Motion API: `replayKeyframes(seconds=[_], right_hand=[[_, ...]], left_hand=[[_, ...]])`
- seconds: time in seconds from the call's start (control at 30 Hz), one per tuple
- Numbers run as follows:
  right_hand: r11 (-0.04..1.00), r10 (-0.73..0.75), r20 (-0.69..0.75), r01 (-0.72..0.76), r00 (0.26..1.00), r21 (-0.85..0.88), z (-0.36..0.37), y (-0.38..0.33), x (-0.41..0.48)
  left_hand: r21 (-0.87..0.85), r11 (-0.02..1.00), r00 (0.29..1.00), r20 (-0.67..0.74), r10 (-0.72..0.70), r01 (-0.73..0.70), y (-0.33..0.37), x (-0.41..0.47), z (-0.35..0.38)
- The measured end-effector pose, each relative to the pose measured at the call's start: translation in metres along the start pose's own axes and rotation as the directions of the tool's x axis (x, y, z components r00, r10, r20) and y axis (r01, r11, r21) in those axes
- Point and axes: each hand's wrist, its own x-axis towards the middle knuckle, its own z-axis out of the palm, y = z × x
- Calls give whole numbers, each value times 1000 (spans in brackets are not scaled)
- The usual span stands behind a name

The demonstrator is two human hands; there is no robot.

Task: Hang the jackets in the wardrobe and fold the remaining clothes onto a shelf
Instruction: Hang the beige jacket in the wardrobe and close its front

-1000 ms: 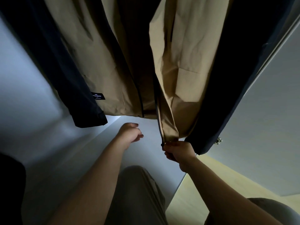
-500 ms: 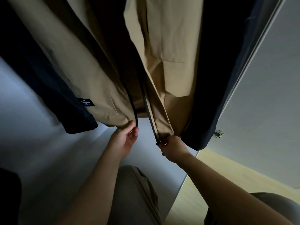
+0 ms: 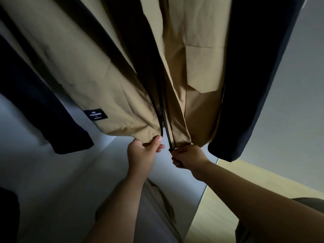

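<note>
Each hand pinches a jacket hem edge, narrowly apart.

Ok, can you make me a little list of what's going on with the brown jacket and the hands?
jacket: tan jacket, hanging up, front open
zipper: black zipper, its two halves apart
left hand: left hand pinches the hem corner of one front panel
right hand: right hand grips the bottom of the other panel, at the zipper's end
label: black label near the hem
sides: a navy sleeve hangs at each side
underneath: grey wardrobe floor
</note>
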Motion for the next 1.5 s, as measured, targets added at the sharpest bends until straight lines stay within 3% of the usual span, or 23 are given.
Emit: replayKeyframes(seconds=[0.13,0.3,0.4,0.53,0.67,1.03,1.13,1.3,1.5], right_hand=[[1000,18,-17,-19,1000,-18,6,-2,-1],[928,187,149,-224,971,298,15,-9,-5],[839,183,262,-289,948,462,24,-9,-7],[773,158,219,-259,963,579,29,-14,-2],[774,207,123,-239,971,587,27,-18,6],[759,199,191,-275,961,591,45,-16,7],[765,189,195,-269,962,586,46,-15,6],[737,177,218,-276,960,617,42,-20,5],[718,163,264,-298,951,629,38,-25,4]], left_hand=[[106,994,998,-63,6,1,-8,3,6],[93,995,996,-80,30,-23,-15,7,2],[56,997,993,-105,53,-48,-16,7,4],[29,997,992,-101,72,-69,-17,5,6],[-20,999,994,-94,47,-49,-19,7,4],[9,997,981,-181,75,-74,-26,10,4],[62,989,970,-192,147,-137,-25,10,4],[170,944,943,-134,305,-281,-24,10,3],[126,957,963,-26,268,-262,-27,15,-9]])
